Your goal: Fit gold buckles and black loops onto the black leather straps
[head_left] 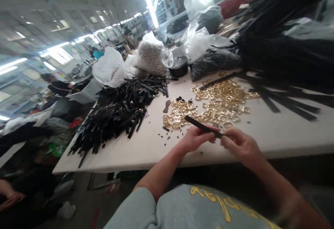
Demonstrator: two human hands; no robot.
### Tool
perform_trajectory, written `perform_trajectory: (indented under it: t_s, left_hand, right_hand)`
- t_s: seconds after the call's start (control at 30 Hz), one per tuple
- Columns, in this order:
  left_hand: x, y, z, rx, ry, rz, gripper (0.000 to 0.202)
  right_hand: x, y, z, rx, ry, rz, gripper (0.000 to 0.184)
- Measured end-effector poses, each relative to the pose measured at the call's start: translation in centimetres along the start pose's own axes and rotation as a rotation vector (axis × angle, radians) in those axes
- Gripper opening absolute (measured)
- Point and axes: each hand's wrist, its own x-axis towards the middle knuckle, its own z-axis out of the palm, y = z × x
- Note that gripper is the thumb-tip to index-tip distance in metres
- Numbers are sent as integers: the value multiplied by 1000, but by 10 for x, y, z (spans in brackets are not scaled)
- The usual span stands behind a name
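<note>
While both hands are hovering over the near side of the pale table [148,152], a narrow black strap [199,124] is slanting between them, its free end pointing up and left toward a cluster of gold-coloured metal pieces [180,111]. Left hand [195,138]: thumb and fingers are closing around the strap's middle, pinching it. Right hand [241,145]: fingertips are bunching together at the nearer end; whether they are also gripping some small fitting, cannot tell, blur hiding it. Beyond, a larger gold pile [227,98] is spreading out; to the left, a heap of black straps [117,111] is sprawling to the table's edge. Risks, in my judgement: a loosening left pinch could be letting the strap twist out of line; a low sweep of its free end could be scattering the nearer gold cluster; a dragging wrist could be brushing the tiny black bits [169,138] off the front edge, where some are lying close.
</note>
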Motion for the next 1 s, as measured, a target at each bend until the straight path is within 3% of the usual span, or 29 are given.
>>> perform_trajectory:
  t_s: [0.13,0.3,0.47,0.53,0.7,0.87,1.0]
  left_hand:
    - [11,3,-1,-93,-100,-23,43]
    - [12,7,-8,-55,-290,-40,36]
    - [6,15,-10,-2,-312,-42,23]
    - [7,16,-8,16,-269,-26,24]
    - [6,7,0,-25,40,22,25]
    - [4,-6,2,-85,184,-21,30]
    - [5,-6,4,-25,254,66,23]
  right_hand:
    - [2,5,-7,-12,-64,-13,23]
    - [4,17,-12,-36,-153,-18,25]
    - [8,15,-14,-106,-218,-24,23]
    - [9,11,-11,-131,-195,-18,21]
    - [6,1,4,-117,-11,-1,19]
    - [4,4,15,-118,86,-15,15]
    - [2,7,17,-114,113,-30,12]
